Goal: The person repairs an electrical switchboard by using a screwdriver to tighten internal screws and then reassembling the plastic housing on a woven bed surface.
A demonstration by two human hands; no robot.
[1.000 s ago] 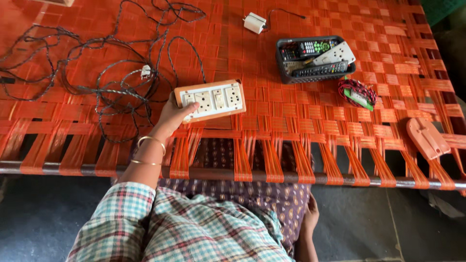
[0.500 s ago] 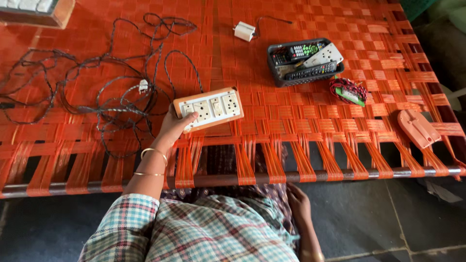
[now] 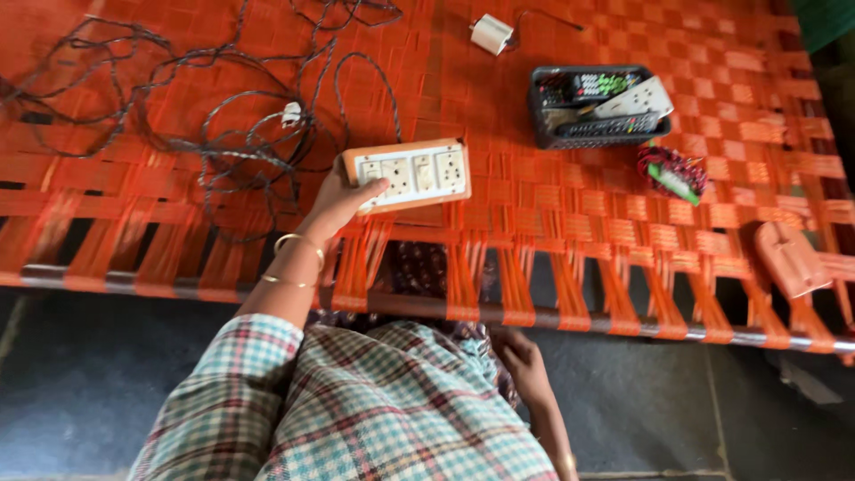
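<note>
place: home, likely a yard or porch | evidence: orange woven-strap cot [image 3: 570, 214] on a metal frame — bare grey stone floor [image 3: 80, 374] below | clutter: tangled wires [image 3: 205, 134] beyond the fingers — basket of remotes [image 3: 592, 107]

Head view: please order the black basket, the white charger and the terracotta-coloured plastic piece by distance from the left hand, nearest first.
From the left hand:
1. Black basket, up and to the right.
2. White charger, near the top edge; by a little only.
3. Terracotta-coloured plastic piece, far right, plainly farthest.
</note>
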